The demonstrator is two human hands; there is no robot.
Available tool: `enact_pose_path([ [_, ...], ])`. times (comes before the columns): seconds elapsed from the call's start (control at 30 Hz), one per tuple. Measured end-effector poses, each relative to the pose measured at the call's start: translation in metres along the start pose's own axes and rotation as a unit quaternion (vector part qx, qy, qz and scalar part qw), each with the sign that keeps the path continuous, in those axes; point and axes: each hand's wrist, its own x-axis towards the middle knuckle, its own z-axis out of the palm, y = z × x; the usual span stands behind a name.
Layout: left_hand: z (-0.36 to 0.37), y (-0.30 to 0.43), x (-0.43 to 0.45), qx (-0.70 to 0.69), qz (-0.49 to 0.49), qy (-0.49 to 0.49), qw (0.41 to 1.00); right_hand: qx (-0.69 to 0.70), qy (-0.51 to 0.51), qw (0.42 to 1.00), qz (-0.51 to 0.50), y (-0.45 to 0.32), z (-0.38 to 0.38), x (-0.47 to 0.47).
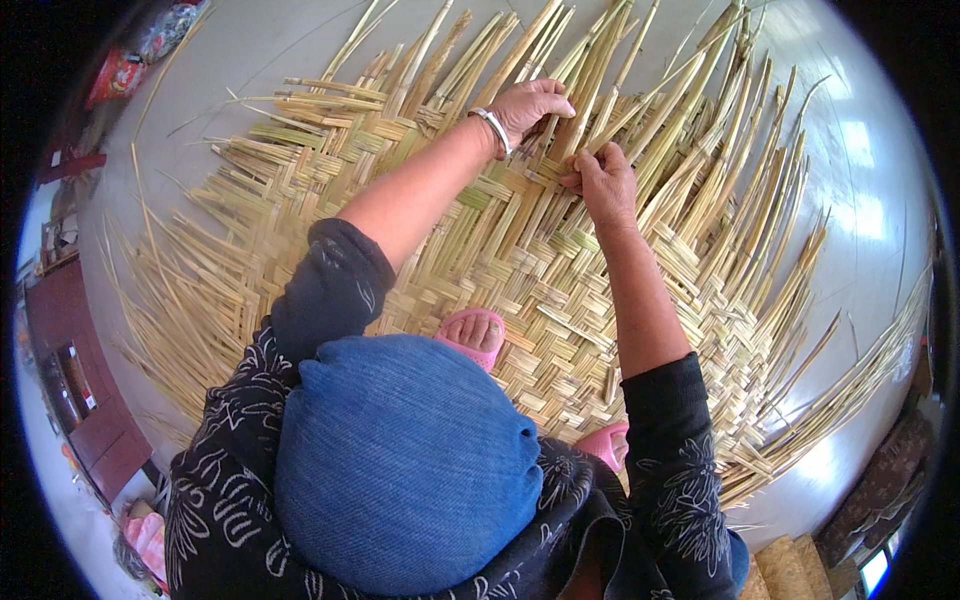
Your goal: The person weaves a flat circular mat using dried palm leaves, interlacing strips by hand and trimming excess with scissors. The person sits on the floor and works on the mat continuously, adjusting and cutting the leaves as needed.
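Note:
A large woven mat of split reed strips (525, 300) lies on the floor under me, with loose strip ends fanning out along its far edge and both sides. My left hand (531, 112), a pale bracelet at its wrist, is at the far edge, thumb and fingers around upright strips; its fingertips are partly hidden. Nearer and to the right, my right hand (600, 178) pinches a reed strip at the edge of the weave. Long loose strips (697, 127) stand out beyond and to the right of it.
My feet in pink slippers (472, 336) rest on the mat. Smooth grey floor (847, 172) surrounds it. A dark red cabinet (82, 375) stands at the left, and a bundle of thin stalks (840, 420) lies at the lower right. Dark patterned fabric (877, 480) is beyond that bundle.

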Motion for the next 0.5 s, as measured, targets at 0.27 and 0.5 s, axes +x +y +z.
enact_pose_path([
  [0.27, 0.017, 0.023, -0.003, 0.177, -0.078, -0.042, 0.980, 0.055, 0.004, 0.998, 0.036, -0.007, 0.000, 0.002],
  [0.5, 0.006, 0.017, -0.001, 0.119, -0.070, -0.052, 0.989, -0.138, -0.012, 0.989, -0.044, -0.005, 0.003, 0.002],
])
